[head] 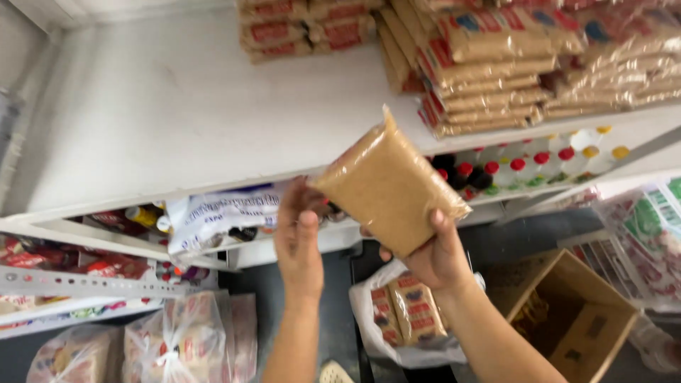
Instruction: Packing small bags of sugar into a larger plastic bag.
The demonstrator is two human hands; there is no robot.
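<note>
Both hands raise a clear packet of brown grain [389,186] before the white shelf [177,113]. The right hand [433,255] is clamped on its lower end, bearing the weight. The left hand [298,237] touches its left corner with fingers loose, steadying it level with the stacked packets [489,71].

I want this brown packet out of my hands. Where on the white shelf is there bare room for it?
The white shelf is bare across its left and middle, from the left wall to the packet stacks. The right end is crowded with those stacks. The brown packet sits in the right hand; the left hand touches its corner.
</note>
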